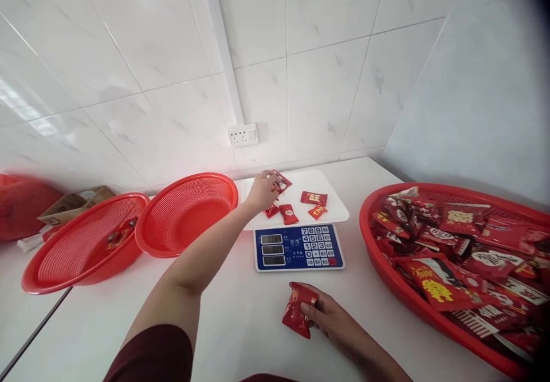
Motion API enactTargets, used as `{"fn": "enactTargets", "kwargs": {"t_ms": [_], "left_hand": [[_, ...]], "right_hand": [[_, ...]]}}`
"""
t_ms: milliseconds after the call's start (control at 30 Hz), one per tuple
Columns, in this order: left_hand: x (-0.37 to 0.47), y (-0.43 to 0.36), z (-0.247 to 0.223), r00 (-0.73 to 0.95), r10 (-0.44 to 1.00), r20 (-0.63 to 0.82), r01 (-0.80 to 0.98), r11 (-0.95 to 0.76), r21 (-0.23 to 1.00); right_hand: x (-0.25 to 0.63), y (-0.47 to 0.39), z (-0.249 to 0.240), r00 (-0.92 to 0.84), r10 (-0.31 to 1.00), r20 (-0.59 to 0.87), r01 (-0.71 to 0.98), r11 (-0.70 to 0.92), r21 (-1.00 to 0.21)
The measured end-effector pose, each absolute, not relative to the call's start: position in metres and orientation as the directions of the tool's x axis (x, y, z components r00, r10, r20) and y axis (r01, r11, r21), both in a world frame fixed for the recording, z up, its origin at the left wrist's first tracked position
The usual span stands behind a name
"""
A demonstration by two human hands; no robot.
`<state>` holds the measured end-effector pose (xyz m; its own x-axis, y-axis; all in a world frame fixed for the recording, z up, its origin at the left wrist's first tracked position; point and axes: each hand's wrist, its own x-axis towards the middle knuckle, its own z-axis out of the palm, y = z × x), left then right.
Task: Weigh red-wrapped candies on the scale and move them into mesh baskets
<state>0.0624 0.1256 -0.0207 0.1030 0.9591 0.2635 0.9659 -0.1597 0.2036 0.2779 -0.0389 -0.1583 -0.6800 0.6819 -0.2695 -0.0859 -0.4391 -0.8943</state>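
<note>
My left hand [263,191] reaches over the white weighing pan [335,203] of a scale, its fingers closed on a small red packet [282,182]. Several other red packets lie on the pan, among them a wide one [314,198], an orange-red one [318,212] and one near the front edge [289,214]. In front of the pan is the blue keypad panel [299,248] with three small displays. Nearer the camera, my right hand [320,312] grips a larger red packet [299,310] between thumb and fingers above the white table.
A large red basket [370,239] full of red snack packets fills the right side. To the left are a red basket [189,216] and another [86,244] with a few packets, then a cardboard box [71,203]. A tiled wall with a socket [243,135] stands behind.
</note>
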Motion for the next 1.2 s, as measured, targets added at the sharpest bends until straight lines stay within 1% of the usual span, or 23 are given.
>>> {"fn": "enactTargets", "kwargs": {"t_ms": [100, 167, 200, 233, 300, 400, 500, 567, 667, 733, 833, 967, 1100, 1200], "left_hand": [[0.026, 0.107, -0.001, -0.002, 0.944, 0.33, 0.986, -0.054, 0.159], [0.008, 0.092, 0.009, -0.051, 0.94, 0.337, 0.992, 0.007, 0.129], [0.004, 0.086, 0.011, -0.048, 0.947, 0.318, 0.993, 0.012, 0.115], [0.002, 0.08, 0.011, -0.021, 0.959, 0.282, 0.995, -0.008, 0.102], [0.008, 0.073, 0.006, 0.094, 0.981, 0.17, 0.99, -0.111, 0.092], [0.028, 0.075, -0.01, 0.293, 0.956, -0.023, 0.95, -0.288, 0.123], [0.044, 0.087, -0.02, 0.367, 0.923, -0.114, 0.924, -0.347, 0.164], [0.049, 0.096, -0.022, 0.343, 0.933, -0.107, 0.93, -0.321, 0.177], [0.056, 0.102, -0.019, 0.256, 0.965, -0.046, 0.952, -0.244, 0.185], [0.064, 0.101, -0.018, 0.23, 0.973, -0.024, 0.955, -0.221, 0.196], [0.082, 0.096, -0.021, 0.249, 0.966, -0.075, 0.952, -0.23, 0.204], [0.102, 0.096, -0.027, 0.2, 0.97, -0.136, 0.972, -0.179, 0.154], [0.111, 0.103, -0.027, 0.19, 0.969, -0.155, 0.979, -0.175, 0.108], [0.116, 0.109, -0.027, 0.213, 0.967, -0.139, 0.975, -0.2, 0.101]], "right_hand": [[0.278, -0.039, -0.153, -0.691, 0.677, -0.255, -0.066, -0.41, -0.91], [0.277, -0.039, -0.15, -0.693, 0.676, -0.249, -0.052, -0.391, -0.919], [0.277, -0.04, -0.149, -0.697, 0.674, -0.244, -0.048, -0.384, -0.922], [0.276, -0.04, -0.148, -0.702, 0.671, -0.238, -0.047, -0.377, -0.925], [0.275, -0.04, -0.147, -0.713, 0.662, -0.23, -0.045, -0.37, -0.928], [0.275, -0.04, -0.146, -0.705, 0.669, -0.237, -0.041, -0.373, -0.927], [0.277, -0.041, -0.147, -0.671, 0.696, -0.255, -0.047, -0.384, -0.922], [0.278, -0.042, -0.147, -0.655, 0.709, -0.262, -0.053, -0.388, -0.92], [0.279, -0.043, -0.148, -0.652, 0.714, -0.255, -0.065, -0.387, -0.92], [0.278, -0.043, -0.148, -0.661, 0.709, -0.246, -0.078, -0.391, -0.917], [0.278, -0.042, -0.148, -0.681, 0.696, -0.228, -0.093, -0.39, -0.916], [0.277, -0.042, -0.15, -0.687, 0.698, -0.203, -0.098, -0.366, -0.926], [0.278, -0.043, -0.152, -0.689, 0.7, -0.188, -0.097, -0.346, -0.933], [0.278, -0.043, -0.151, -0.686, 0.709, -0.167, -0.093, -0.313, -0.945]]}}
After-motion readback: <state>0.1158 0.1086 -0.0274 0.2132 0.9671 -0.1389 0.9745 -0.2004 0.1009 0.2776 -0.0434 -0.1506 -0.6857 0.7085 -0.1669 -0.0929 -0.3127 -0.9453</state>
